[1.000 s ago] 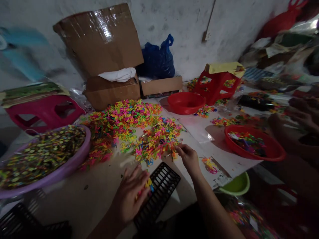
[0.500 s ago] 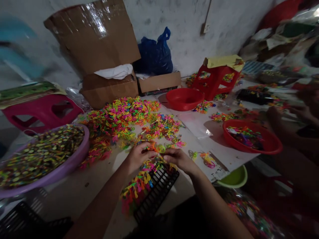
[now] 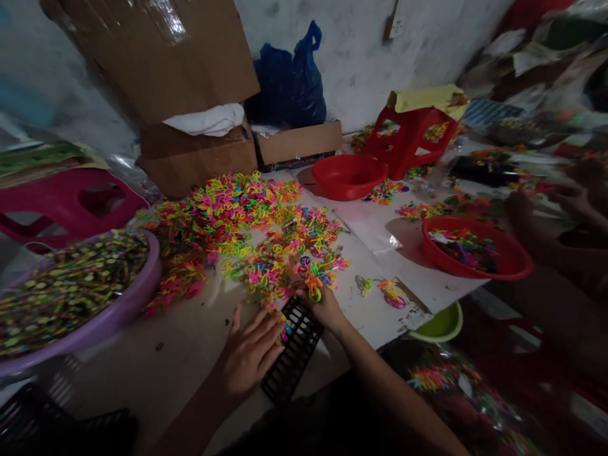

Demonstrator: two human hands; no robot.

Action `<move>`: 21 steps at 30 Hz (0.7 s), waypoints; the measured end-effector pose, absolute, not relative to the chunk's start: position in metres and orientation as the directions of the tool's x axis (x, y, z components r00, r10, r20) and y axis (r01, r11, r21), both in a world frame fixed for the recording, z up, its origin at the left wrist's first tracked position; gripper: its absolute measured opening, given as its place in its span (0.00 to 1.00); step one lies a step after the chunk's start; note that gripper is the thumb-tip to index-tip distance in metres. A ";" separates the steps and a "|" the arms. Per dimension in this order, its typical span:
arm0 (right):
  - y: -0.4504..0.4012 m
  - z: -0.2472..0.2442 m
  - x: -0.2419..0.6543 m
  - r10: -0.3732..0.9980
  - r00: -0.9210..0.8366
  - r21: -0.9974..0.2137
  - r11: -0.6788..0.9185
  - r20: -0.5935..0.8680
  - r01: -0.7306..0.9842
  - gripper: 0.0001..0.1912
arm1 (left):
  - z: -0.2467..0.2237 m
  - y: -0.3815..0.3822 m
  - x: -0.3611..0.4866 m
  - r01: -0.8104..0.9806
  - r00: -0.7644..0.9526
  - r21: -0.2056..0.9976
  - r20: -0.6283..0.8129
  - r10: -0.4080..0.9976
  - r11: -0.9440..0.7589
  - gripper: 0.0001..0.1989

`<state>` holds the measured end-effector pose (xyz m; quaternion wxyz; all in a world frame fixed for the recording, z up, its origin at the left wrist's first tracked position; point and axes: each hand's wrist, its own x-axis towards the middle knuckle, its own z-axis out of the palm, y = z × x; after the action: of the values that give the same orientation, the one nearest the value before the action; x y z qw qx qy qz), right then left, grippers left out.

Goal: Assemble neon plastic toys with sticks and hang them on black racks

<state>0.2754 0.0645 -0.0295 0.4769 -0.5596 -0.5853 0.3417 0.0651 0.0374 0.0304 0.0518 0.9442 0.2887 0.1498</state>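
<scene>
My left hand (image 3: 249, 356) lies palm down with its fingers spread, at the left side of a black slatted plastic basket (image 3: 294, 354). It covers most of a small bunch of coloured plastic pieces (image 3: 286, 329) there. At the basket's far end, my right hand (image 3: 327, 308) is closed on a small plastic toy piece (image 3: 313, 288), orange and green with a wheel-like ring. Its fingertips are partly hidden. Just beyond both hands spreads a heap of similar bright pieces (image 3: 237, 206) in pink, yellow, green and orange.
A purple basin (image 3: 154, 266) full of striped pieces stands at left. Two red basins, one near the red stool (image 3: 403, 136) and another (image 3: 503, 253) holding pieces, are to the right. Cardboard boxes (image 3: 199, 158) line the wall. Another person's hands (image 3: 570, 202) are at far right.
My hands were together over the basket's far end. My left hand has moved down and left and spread its fingers; my right hand has shifted slightly left. The camera view has moved slightly.
</scene>
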 end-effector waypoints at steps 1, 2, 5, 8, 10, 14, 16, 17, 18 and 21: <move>0.065 -0.030 0.273 0.979 0.063 -0.923 0.161 0.194 0.349 0.13 | 0.028 0.036 0.063 0.539 0.792 0.144 0.249 0.557 -0.830 0.17; 0.064 -0.031 0.271 0.979 0.016 -0.916 0.183 0.202 0.357 0.13 | 0.026 0.034 0.062 0.553 0.788 0.124 0.245 0.565 -0.824 0.17; 0.059 -0.038 0.260 0.974 -0.126 -0.889 0.225 0.190 0.399 0.10 | 0.021 0.034 0.060 0.571 0.778 0.128 0.230 0.585 -0.811 0.18; 0.051 -0.045 0.252 0.969 -0.179 -0.822 0.241 0.172 0.517 0.06 | 0.017 0.032 0.054 0.546 0.789 0.150 0.238 0.566 -0.824 0.19; 0.048 -0.047 0.249 0.965 -0.212 -0.754 0.253 0.153 0.607 0.06 | 0.015 0.029 0.049 0.534 0.792 0.159 0.251 0.557 -0.830 0.19; 0.047 -0.048 0.244 0.943 -0.287 -0.598 0.331 0.172 0.730 0.10 | 0.016 0.028 0.048 0.531 0.779 0.155 0.298 0.552 -0.833 0.19; 0.047 -0.049 0.242 0.930 -0.296 -0.547 0.367 0.217 0.752 0.10 | 0.019 0.031 0.053 0.551 0.762 0.142 0.316 0.565 -0.822 0.20; 0.047 -0.049 0.241 0.928 -0.287 -0.533 0.371 0.236 0.761 0.09 | 0.020 0.033 0.057 0.566 0.757 0.127 0.310 0.575 -0.815 0.21; 0.047 -0.050 0.241 0.929 -0.272 -0.526 0.368 0.252 0.767 0.09 | 0.020 0.034 0.060 0.581 0.755 0.106 0.299 0.583 -0.807 0.22; 0.049 -0.046 0.247 0.911 -0.325 -0.571 0.412 0.253 0.710 0.08 | 0.017 0.036 0.065 0.601 0.769 0.039 0.242 0.591 -0.798 0.25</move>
<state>0.2474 0.0487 -0.0459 0.2765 -0.5110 -0.7933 0.1819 0.0645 0.0363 0.0168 -0.0200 0.9404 0.3170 0.1217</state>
